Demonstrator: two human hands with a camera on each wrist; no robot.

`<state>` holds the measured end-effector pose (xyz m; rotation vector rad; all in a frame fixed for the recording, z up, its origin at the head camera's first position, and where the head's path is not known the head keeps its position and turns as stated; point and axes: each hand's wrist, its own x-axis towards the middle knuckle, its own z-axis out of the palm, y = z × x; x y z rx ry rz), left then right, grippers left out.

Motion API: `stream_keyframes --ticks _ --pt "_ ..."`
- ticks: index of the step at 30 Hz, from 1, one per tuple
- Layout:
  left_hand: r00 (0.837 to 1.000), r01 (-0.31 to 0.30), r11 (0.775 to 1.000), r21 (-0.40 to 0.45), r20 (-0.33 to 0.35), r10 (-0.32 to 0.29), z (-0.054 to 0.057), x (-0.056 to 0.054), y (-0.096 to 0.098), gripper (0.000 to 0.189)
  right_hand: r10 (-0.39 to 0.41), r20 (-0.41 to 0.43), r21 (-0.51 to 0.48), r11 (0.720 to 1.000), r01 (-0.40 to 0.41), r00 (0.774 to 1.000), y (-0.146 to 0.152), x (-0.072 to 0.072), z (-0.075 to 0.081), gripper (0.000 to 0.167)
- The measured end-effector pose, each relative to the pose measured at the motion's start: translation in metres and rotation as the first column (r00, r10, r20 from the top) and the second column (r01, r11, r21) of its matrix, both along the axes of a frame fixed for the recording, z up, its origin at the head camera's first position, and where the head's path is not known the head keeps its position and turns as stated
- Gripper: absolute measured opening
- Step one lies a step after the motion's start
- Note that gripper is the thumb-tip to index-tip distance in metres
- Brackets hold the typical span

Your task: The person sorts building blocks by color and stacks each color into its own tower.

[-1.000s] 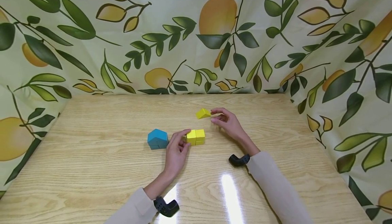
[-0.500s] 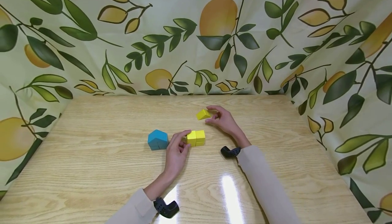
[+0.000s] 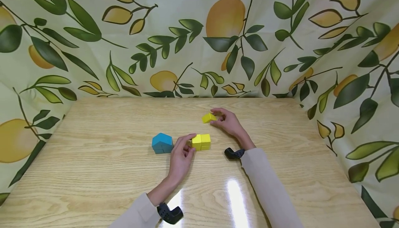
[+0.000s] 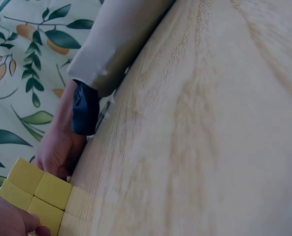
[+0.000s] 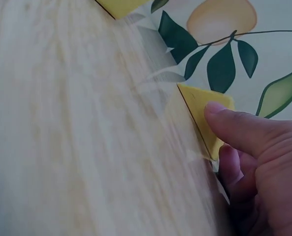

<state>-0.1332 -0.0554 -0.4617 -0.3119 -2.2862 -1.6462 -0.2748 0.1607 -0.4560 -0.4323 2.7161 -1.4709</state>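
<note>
Several yellow toy blocks (image 3: 201, 142) stand pressed together as a small two-row stack mid-table. My left hand (image 3: 180, 158) grips the left end of this stack, thumb at the front and forefinger at the back. In the left wrist view the stacked blocks (image 4: 36, 189) show a two-by-two face. Farther back, a yellow triangular block (image 3: 208, 118) is held at its right end by my right hand (image 3: 229, 122). The right wrist view shows the thumb pressed on the face of that triangular block (image 5: 197, 105); the fingers behind are partly hidden.
A blue house-shaped group of blocks (image 3: 162, 143) stands just left of my left hand. The wooden table (image 3: 109, 172) ends at a leaf-and-fruit printed cloth (image 3: 174, 55) at the back and sides. Each wrist wears a black device (image 3: 233, 153).
My right hand has moved left to the triangular block and closed its thumb and fingers on it. The left hand and the stack keep their place; the whole view has shifted slightly.
</note>
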Motion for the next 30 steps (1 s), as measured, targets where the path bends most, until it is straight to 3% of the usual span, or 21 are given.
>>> stream_keyframes --ticks 21,30 --pt "1.0 0.01 1.0 -0.001 -0.015 -0.01 0.0 0.001 0.0 0.055 -0.002 -0.067 -0.057 0.998 -0.002 0.998 0.001 0.012 -0.001 0.036" --pt "1.0 0.006 1.0 -0.002 -0.004 -0.006 0.0 0.001 0.0 0.055 0.012 -0.024 -0.06 0.998 -0.013 1.0 0.003 0.023 0.014 0.037"
